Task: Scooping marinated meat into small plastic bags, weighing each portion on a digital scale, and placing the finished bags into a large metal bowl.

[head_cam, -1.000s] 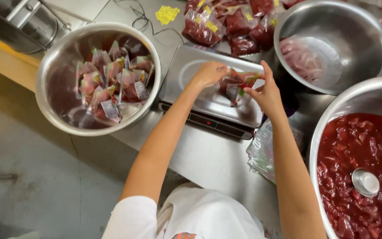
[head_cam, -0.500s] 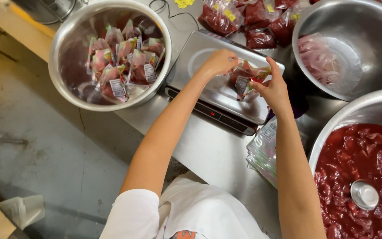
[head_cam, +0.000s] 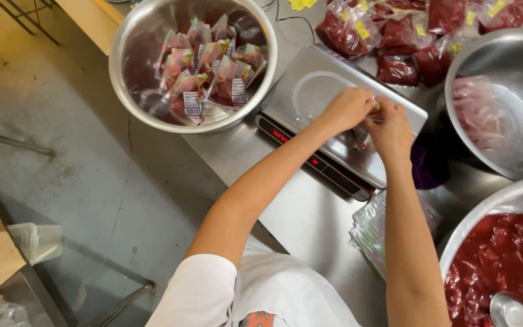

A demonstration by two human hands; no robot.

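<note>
Three steel bowls show, plus one scale, one stack of empty bags and one small pouch in hand. We judge the packing well under way: the bowl at upper left (head_cam: 122, 72) holds roughly ten filled, labelled pouches (head_cam: 210, 66) (they overlap, so the count is loose), and about seven or eight more red packs (head_cam: 398, 36) lie along the top edge of the frame. Plenty is left, we think: the bowl at lower right (head_cam: 455, 236) is full of red chopped filling (head_cam: 503, 260), with one ladle (head_cam: 508, 312) sunk in it, and the stack of clear bags (head_cam: 373, 227) sits at lower centre-right, too many to count. The third bowl (head_cam: 491, 48), at the right edge, holds only a pale, crumpled plastic liner (head_cam: 476, 118).

Both hands meet over the right end of the scale (head_cam: 310, 91), centre of frame. The left hand (head_cam: 347, 109) and right hand (head_cam: 391, 130) are closed, fingers pinched on the top of the pouch (head_cam: 361, 136), which hangs between them just above the platter. We cannot tell whether it rests on the platter or is sealed yet.
</note>
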